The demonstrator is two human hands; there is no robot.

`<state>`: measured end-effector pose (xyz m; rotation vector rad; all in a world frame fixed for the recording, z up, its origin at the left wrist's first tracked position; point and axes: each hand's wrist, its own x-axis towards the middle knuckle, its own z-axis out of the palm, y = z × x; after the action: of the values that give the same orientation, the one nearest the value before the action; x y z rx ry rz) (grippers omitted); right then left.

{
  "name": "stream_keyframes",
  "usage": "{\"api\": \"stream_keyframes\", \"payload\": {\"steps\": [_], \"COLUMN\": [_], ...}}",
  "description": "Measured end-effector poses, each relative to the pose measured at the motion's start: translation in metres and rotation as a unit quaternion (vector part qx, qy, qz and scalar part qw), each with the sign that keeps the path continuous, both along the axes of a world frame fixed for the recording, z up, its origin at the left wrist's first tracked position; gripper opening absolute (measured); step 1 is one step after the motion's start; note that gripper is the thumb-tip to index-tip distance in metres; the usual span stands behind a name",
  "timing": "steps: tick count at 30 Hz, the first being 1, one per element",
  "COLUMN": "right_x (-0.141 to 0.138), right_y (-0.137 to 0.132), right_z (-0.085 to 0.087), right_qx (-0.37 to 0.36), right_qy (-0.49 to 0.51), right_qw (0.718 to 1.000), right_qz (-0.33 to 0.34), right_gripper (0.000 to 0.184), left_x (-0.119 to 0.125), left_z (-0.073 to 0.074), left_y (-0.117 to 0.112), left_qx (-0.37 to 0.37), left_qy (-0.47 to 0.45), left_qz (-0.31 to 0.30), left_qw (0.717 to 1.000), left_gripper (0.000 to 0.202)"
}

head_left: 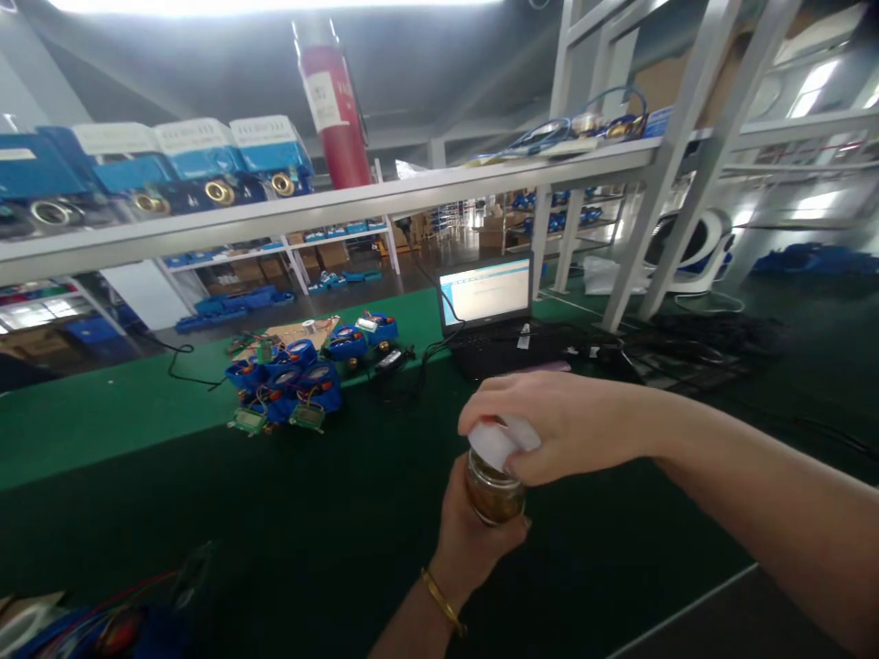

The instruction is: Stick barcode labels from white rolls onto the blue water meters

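Observation:
A small glass jar (493, 494) with amber-brown contents is held over the dark green table. Around its lower part wrap the fingers of my left hand (471, 540), a gold band at the wrist. From above, my right hand (556, 426) grips a white lid (493, 446) at the jar's mouth. The lid looks tilted; whether it still touches the rim all round I cannot tell. Just beyond my hands lies a laptop (491, 311) with its screen lit.
Blue meter units (292, 375) with loose circuit boards and wires cluster left of the laptop. Black cables (426, 357) trail between them. A metal shelf (412, 190) spans above, bearing blue-and-white meters and a red bottle (336, 119). More wired parts (116, 622) lie at the lower left.

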<state>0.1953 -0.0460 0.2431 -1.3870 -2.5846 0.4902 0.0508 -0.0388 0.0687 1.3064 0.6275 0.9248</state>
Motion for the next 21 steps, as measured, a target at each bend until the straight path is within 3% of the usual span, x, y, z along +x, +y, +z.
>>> {"api": "stream_keyframes", "payload": {"steps": [2, 4, 6, 8, 9, 11, 15, 18, 21], "right_x": [0.022, 0.045, 0.066, 0.082, 0.089, 0.099, 0.111, 0.124, 0.138], "right_y": [0.000, 0.000, -0.001, -0.003, -0.004, -0.008, -0.014, -0.012, -0.009], "right_z": [-0.007, -0.030, -0.068, -0.112, -0.134, -0.169, -0.209, -0.223, -0.240], "right_qx": [-0.041, -0.083, -0.088, -0.094, -0.112, -0.147, -0.109, -0.109, -0.188], "right_qy": [0.147, 0.297, 0.435, 0.545, 0.576, 0.600, 0.580, 0.582, 0.598], "right_qw": [0.988, 0.951, 0.890, 0.809, 0.772, 0.727, 0.733, 0.736, 0.722], "right_qz": [0.000, -0.037, -0.098, -0.200, -0.244, -0.299, -0.340, -0.328, -0.292], "right_gripper": [0.045, 0.049, 0.057, 0.056, 0.054, 0.053, 0.055, 0.056, 0.055], "left_x": [0.000, -0.001, -0.003, -0.008, -0.010, -0.016, -0.029, -0.034, -0.036], "left_z": [-0.003, -0.002, 0.003, 0.014, 0.020, 0.032, 0.054, 0.075, 0.100], "left_y": [0.000, -0.001, -0.004, -0.008, -0.009, -0.012, -0.012, -0.014, -0.022], "left_qx": [0.002, 0.013, 0.032, 0.049, 0.059, 0.097, 0.260, 0.309, 0.283], "left_qy": [-0.017, -0.004, 0.032, 0.066, 0.080, 0.095, 0.073, 0.045, 0.059], "left_qz": [-0.003, 0.011, 0.036, 0.049, 0.056, 0.080, 0.108, 0.130, 0.167], "left_qw": [1.000, 1.000, 0.998, 0.995, 0.993, 0.987, 0.957, 0.941, 0.943], "left_gripper": [0.063, 0.063, 0.062, 0.061, 0.061, 0.064, 0.076, 0.050, 0.024]}}
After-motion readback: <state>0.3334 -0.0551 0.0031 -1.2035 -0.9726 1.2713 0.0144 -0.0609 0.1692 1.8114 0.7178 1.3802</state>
